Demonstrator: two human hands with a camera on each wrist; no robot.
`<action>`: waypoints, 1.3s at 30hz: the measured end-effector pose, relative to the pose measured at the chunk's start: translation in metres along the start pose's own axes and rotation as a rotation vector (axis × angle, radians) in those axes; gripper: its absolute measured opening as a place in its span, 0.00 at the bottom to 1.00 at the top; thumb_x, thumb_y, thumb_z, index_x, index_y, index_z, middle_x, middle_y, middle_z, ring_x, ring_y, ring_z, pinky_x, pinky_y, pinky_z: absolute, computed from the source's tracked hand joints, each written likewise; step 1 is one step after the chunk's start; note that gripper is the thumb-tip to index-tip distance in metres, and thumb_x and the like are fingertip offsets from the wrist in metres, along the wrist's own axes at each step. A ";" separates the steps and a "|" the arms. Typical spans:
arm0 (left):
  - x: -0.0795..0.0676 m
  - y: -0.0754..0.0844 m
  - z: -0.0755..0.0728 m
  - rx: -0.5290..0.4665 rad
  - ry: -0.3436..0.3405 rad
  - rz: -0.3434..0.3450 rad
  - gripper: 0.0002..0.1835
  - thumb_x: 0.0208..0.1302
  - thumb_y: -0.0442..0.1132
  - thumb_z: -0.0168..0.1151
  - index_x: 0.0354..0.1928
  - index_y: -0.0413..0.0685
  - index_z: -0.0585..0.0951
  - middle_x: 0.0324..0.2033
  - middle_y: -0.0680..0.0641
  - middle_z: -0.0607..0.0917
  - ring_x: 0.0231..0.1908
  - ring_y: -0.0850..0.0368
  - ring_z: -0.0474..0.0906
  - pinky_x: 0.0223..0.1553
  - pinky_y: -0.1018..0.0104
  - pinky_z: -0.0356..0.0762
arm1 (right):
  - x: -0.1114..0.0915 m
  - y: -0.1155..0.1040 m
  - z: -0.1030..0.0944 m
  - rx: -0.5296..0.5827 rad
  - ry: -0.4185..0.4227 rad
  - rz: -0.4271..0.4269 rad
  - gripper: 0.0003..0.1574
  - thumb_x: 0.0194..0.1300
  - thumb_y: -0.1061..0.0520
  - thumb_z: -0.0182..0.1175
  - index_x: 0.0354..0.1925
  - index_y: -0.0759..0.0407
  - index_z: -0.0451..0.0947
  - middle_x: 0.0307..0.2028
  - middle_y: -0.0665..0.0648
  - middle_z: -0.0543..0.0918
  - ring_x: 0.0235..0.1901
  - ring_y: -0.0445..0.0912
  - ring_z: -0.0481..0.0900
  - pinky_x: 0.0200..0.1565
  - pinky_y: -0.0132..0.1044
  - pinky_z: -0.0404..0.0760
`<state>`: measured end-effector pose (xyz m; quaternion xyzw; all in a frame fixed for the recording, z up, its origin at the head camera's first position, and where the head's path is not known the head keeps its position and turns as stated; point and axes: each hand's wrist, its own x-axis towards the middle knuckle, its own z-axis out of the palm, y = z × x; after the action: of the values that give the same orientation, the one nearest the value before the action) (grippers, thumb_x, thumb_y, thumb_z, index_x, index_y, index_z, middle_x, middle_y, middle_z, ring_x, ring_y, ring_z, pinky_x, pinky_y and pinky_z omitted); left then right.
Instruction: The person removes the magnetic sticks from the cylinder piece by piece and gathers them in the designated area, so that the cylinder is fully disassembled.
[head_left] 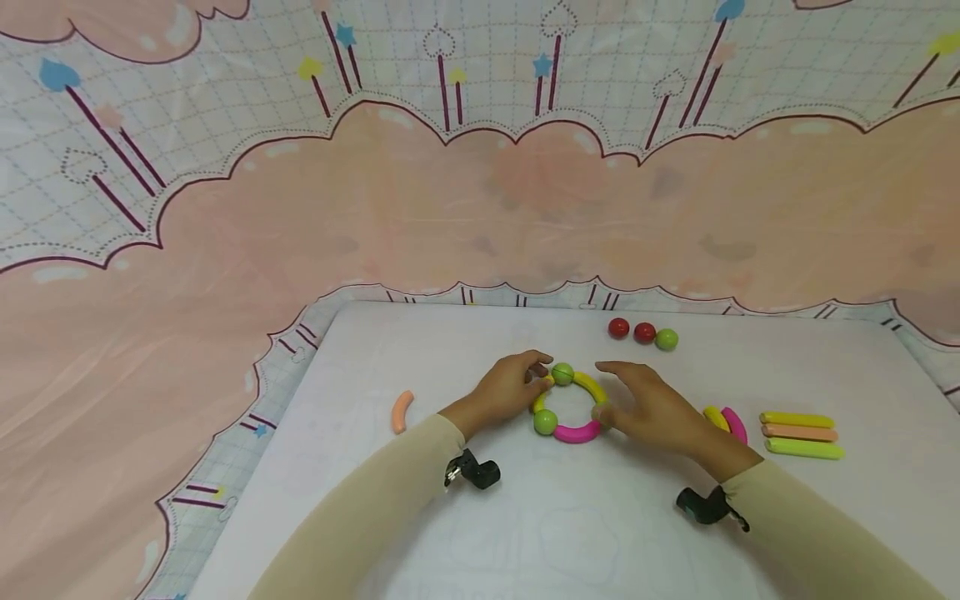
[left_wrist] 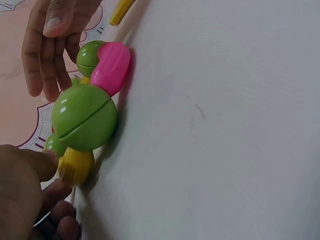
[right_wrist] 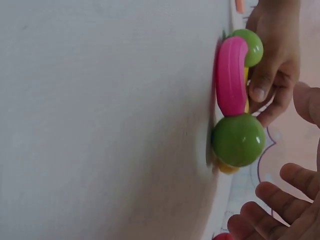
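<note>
A ring of yellow and pink curved rods joined by green balls lies on the white table. My left hand (head_left: 504, 392) pinches the yellow curved rod (left_wrist: 77, 169) on its left side, next to a green ball (head_left: 545, 422). Along the near side runs the pink curved rod (head_left: 576, 433). Another yellow curved rod (head_left: 590, 386) arcs from the far green ball (head_left: 562, 373) to the right. My right hand (head_left: 648, 408) is spread beside the ring's right side, fingers apart and holding nothing. Its thumb overlaps the right-hand green ball (right_wrist: 239, 140) in the head view.
Two red balls (head_left: 644, 332) and a green ball (head_left: 666, 339) sit near the far edge. An orange curved rod (head_left: 402, 412) lies left. On the right are a yellow rod and a pink curved rod (head_left: 735, 423), partly hidden, plus straight rods (head_left: 799, 434) in a row.
</note>
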<state>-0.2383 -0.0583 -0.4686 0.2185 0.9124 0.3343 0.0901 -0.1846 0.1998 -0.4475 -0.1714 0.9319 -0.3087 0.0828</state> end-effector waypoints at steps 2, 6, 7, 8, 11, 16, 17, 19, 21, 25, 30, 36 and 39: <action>-0.003 -0.002 -0.002 -0.002 -0.014 0.014 0.20 0.76 0.44 0.61 0.66 0.50 0.77 0.49 0.54 0.86 0.47 0.61 0.78 0.54 0.63 0.77 | 0.004 -0.002 0.004 -0.019 -0.019 0.002 0.51 0.63 0.40 0.72 0.75 0.55 0.63 0.71 0.62 0.68 0.71 0.63 0.62 0.65 0.66 0.66; -0.009 -0.005 -0.005 0.008 -0.036 0.045 0.18 0.77 0.43 0.59 0.64 0.51 0.79 0.48 0.56 0.84 0.50 0.61 0.78 0.56 0.63 0.77 | 0.009 -0.005 0.012 -0.055 -0.054 -0.015 0.54 0.62 0.38 0.72 0.77 0.55 0.61 0.72 0.61 0.67 0.72 0.61 0.61 0.66 0.63 0.66; -0.010 -0.006 -0.006 0.017 -0.039 0.059 0.17 0.77 0.43 0.59 0.63 0.51 0.80 0.49 0.55 0.84 0.51 0.61 0.78 0.58 0.62 0.76 | 0.010 -0.006 0.013 -0.056 -0.061 -0.021 0.55 0.62 0.37 0.72 0.77 0.54 0.61 0.73 0.60 0.67 0.72 0.61 0.61 0.67 0.63 0.66; -0.012 -0.006 -0.007 0.030 -0.042 0.078 0.16 0.77 0.42 0.58 0.63 0.50 0.80 0.49 0.55 0.84 0.52 0.60 0.78 0.59 0.62 0.75 | 0.011 -0.007 0.014 -0.056 -0.067 -0.029 0.55 0.62 0.36 0.71 0.77 0.54 0.60 0.73 0.60 0.66 0.72 0.61 0.61 0.67 0.62 0.66; -0.018 -0.009 -0.009 0.095 -0.054 0.154 0.16 0.76 0.40 0.59 0.61 0.48 0.82 0.54 0.52 0.85 0.58 0.55 0.76 0.65 0.59 0.70 | 0.014 -0.011 0.018 -0.046 -0.074 -0.042 0.57 0.61 0.33 0.71 0.77 0.53 0.60 0.74 0.59 0.64 0.73 0.60 0.60 0.68 0.62 0.64; -0.028 -0.014 -0.012 0.255 -0.098 0.267 0.18 0.72 0.40 0.61 0.62 0.53 0.82 0.63 0.49 0.80 0.69 0.47 0.67 0.70 0.47 0.61 | 0.019 -0.015 0.025 -0.063 -0.079 -0.092 0.62 0.58 0.29 0.70 0.78 0.54 0.58 0.75 0.58 0.62 0.74 0.58 0.58 0.70 0.61 0.62; -0.029 -0.015 -0.012 0.280 -0.111 0.276 0.19 0.72 0.41 0.61 0.63 0.55 0.82 0.65 0.49 0.79 0.70 0.46 0.65 0.70 0.45 0.60 | 0.020 -0.015 0.026 -0.071 -0.080 -0.102 0.63 0.58 0.28 0.70 0.79 0.54 0.57 0.76 0.58 0.62 0.74 0.58 0.57 0.70 0.60 0.62; -0.032 -0.017 -0.013 0.309 -0.140 0.291 0.21 0.71 0.43 0.62 0.65 0.58 0.81 0.68 0.49 0.76 0.72 0.45 0.62 0.71 0.43 0.57 | 0.022 -0.016 0.029 -0.089 -0.084 -0.117 0.65 0.56 0.26 0.70 0.79 0.54 0.57 0.76 0.59 0.61 0.75 0.58 0.57 0.70 0.61 0.61; -0.034 -0.018 -0.013 0.320 -0.168 0.297 0.22 0.72 0.46 0.62 0.67 0.60 0.79 0.70 0.49 0.73 0.74 0.44 0.59 0.72 0.42 0.55 | 0.025 -0.017 0.031 -0.110 -0.086 -0.122 0.66 0.55 0.25 0.69 0.79 0.53 0.56 0.77 0.59 0.60 0.75 0.59 0.57 0.70 0.62 0.61; -0.035 -0.020 -0.013 0.320 -0.185 0.311 0.22 0.73 0.49 0.62 0.66 0.61 0.79 0.73 0.48 0.69 0.75 0.44 0.56 0.72 0.42 0.54 | 0.028 -0.020 0.034 -0.148 -0.086 -0.131 0.67 0.55 0.24 0.69 0.79 0.53 0.57 0.78 0.61 0.57 0.75 0.61 0.56 0.69 0.65 0.61; -0.032 -0.021 -0.012 0.317 -0.175 0.319 0.19 0.73 0.51 0.64 0.63 0.63 0.81 0.73 0.49 0.69 0.74 0.46 0.58 0.71 0.43 0.55 | 0.030 -0.023 0.036 -0.175 -0.085 -0.156 0.66 0.56 0.23 0.67 0.79 0.53 0.56 0.79 0.59 0.56 0.76 0.60 0.55 0.70 0.64 0.60; -0.030 -0.022 -0.010 0.303 -0.157 0.319 0.15 0.72 0.52 0.65 0.58 0.64 0.83 0.72 0.51 0.71 0.73 0.47 0.60 0.70 0.44 0.56 | 0.032 -0.023 0.036 -0.188 -0.086 -0.173 0.66 0.57 0.22 0.66 0.79 0.54 0.56 0.79 0.57 0.57 0.76 0.58 0.56 0.70 0.62 0.59; -0.030 -0.022 -0.009 0.296 -0.152 0.319 0.14 0.71 0.51 0.65 0.56 0.65 0.84 0.71 0.51 0.72 0.72 0.47 0.61 0.69 0.44 0.57 | 0.033 -0.023 0.036 -0.187 -0.089 -0.163 0.66 0.56 0.23 0.67 0.79 0.54 0.57 0.78 0.57 0.58 0.76 0.58 0.56 0.70 0.62 0.60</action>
<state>-0.2219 -0.0919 -0.4751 0.3954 0.8959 0.1896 0.0714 -0.1999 0.1505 -0.4636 -0.2671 0.9350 -0.2184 0.0823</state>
